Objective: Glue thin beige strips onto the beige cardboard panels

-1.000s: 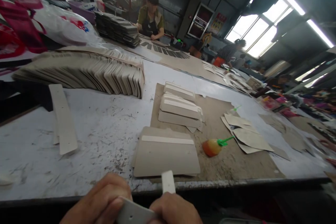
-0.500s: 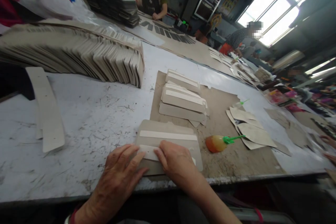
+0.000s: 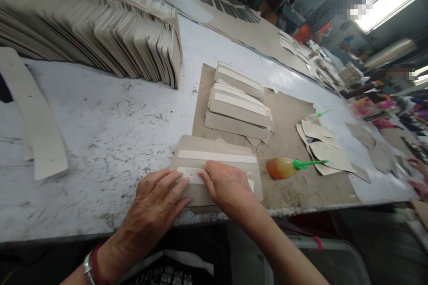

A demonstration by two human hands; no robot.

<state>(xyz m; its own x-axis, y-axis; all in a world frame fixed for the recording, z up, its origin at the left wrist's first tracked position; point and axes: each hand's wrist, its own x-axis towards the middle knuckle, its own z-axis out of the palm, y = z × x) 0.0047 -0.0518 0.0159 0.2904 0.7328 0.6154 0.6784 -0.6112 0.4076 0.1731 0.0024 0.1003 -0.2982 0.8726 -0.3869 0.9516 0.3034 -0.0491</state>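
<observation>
A grey-beige card-like panel [image 3: 217,146] with rounded corners lies near the table's front edge. One pale strip [image 3: 217,156] runs along its upper part, and a second pale strip [image 3: 193,175] lies below, partly under my hands. My left hand [image 3: 155,198] is open, its fingers stretched over the panel's left side and touching the lower strip's left end. Curled fingers of my right hand [image 3: 230,185] press on the same strip, thumb pointing left; whatever is under them is hidden. To the right lies a squeeze bottle [image 3: 281,168] of amber liquid with a green nozzle.
Behind the panel sit stacked panels with strips [image 3: 239,104] on a brown sheet [image 3: 284,111]. A long row of upright panels [image 3: 133,44] fills the back left. Loose curved pieces [image 3: 50,142] lie left, cream pieces [image 3: 329,156] right. Other people work farther back.
The camera view has tilted down and shifted, so the table things appear moved. Both my hands stay on the lower strip in nearly the same pose.
</observation>
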